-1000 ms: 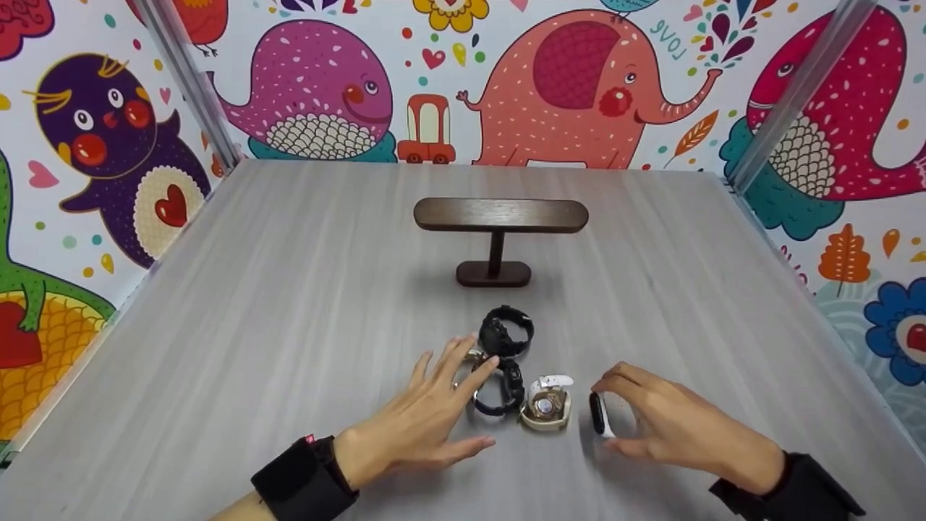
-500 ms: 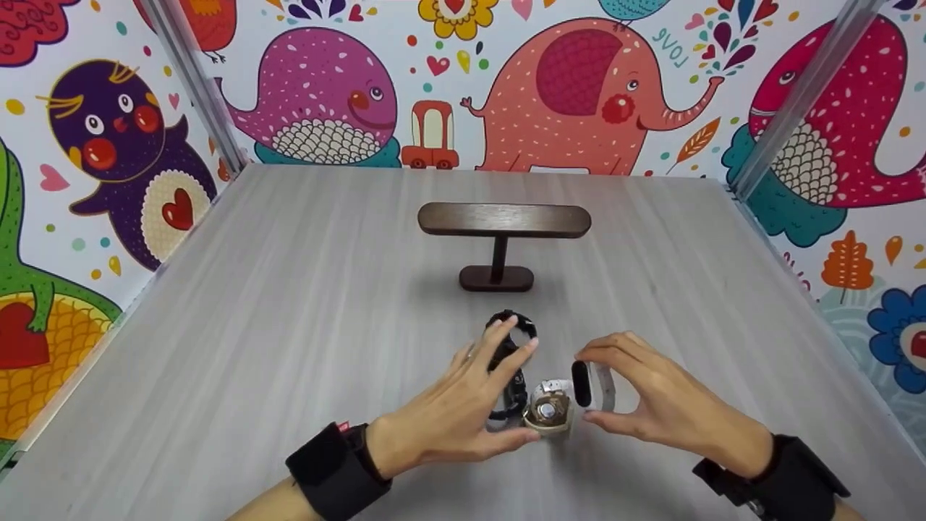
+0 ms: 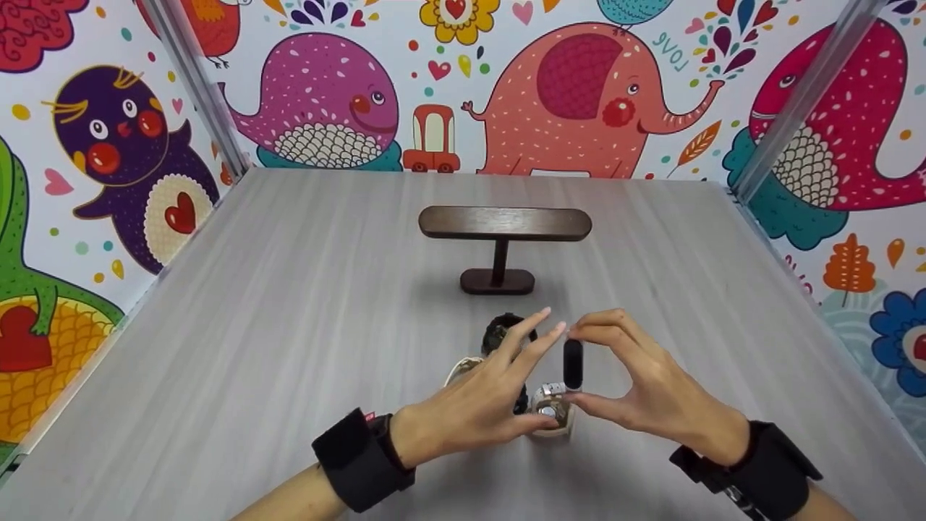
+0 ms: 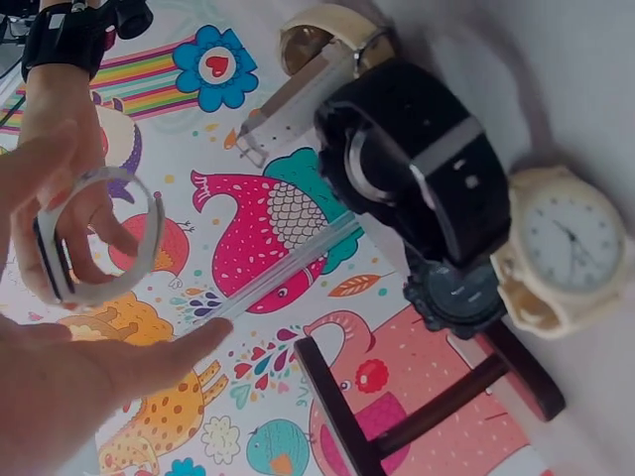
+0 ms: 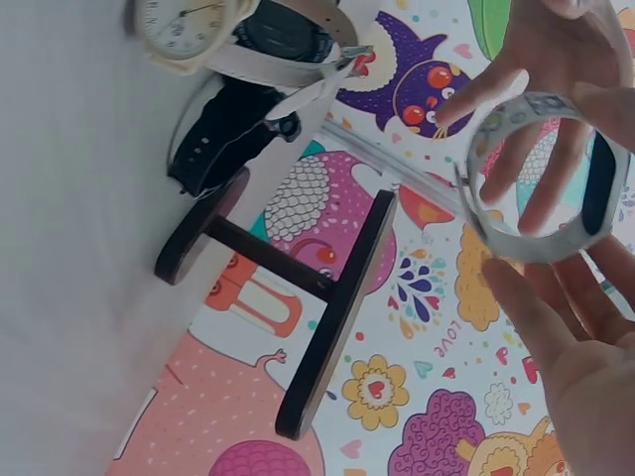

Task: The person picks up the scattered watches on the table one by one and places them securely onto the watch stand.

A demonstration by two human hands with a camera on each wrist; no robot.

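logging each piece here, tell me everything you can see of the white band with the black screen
The white band is a slim closed loop, rubbery-looking, with a long glossy black screen set into one side. The right hand pinches it between thumb and fingers, upright, lifted off the table above the other watches. The left hand reaches beside it with straight fingers.

Only readable text I see: "LOVE" on wall (image 3: pixel 669 45), beside pink elephant (image 3: pixel 579 94). Watch dial (image 4: pixel 572 238) numerals too small to read.

black watch (image 3: pixel 506 329) half hidden behind left hand (image 3: pixel 481 401), cream watch (image 3: pixel 551 416) partly covered
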